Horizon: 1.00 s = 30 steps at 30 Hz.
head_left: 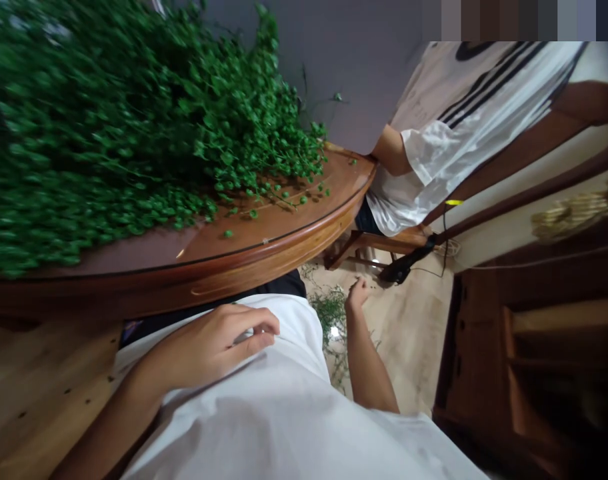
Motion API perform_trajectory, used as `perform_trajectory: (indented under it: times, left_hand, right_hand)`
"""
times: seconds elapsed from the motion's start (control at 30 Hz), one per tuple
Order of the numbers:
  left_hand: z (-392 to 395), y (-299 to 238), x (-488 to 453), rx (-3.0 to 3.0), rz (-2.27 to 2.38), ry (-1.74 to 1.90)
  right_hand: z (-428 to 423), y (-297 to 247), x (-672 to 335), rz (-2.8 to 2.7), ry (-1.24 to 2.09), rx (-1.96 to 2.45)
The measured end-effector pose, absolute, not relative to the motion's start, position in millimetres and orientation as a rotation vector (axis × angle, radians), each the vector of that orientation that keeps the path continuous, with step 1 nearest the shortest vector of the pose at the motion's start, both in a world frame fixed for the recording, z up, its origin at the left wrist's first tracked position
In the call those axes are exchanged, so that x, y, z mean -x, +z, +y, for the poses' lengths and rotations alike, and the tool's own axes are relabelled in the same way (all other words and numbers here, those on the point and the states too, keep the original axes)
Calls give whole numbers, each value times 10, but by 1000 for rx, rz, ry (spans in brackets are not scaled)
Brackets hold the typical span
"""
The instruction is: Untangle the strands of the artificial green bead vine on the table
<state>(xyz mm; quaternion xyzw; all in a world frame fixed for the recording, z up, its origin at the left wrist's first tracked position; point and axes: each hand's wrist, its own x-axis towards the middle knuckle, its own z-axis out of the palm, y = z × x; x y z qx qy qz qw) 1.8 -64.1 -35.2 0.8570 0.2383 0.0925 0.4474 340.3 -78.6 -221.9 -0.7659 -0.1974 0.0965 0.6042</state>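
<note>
You are resting your left hand (209,347) against your white shirt (294,333), fingers (264,321) curled, though it's hard to tell whether they're pinching the cloth, while your right hand (358,295) is hanging released and empty just above loose green sprigs (331,313) on the floor (409,333). A big heap of green foliage (184,133) is lying on the wooden table (184,280) beside you, and a co-worker's arm (391,150) is showing just past the table's end, above a wooden chair (369,243).
</note>
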Motion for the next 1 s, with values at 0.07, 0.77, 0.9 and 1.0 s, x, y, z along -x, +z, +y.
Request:
perform_trajectory:
  times: [0.07,0.77,0.9,1.0]
  left_hand:
    - [-606,-441,-43,-2040,550,194]
    - [-375,-1142,-106,-1567,543,499]
    - [-375,-1148,-118,-1566,544,502]
    - [-384,-1143,-111,-1567,554,491]
  right_hand:
    - [-501,-2025,-3527,-455,153,1673]
    - [-287,-930,-2328,-1189,-364,982]
    - [-122,-76,-2321,-1393,-480,834]
    - [158,577,-2322,-1575,-623,828]
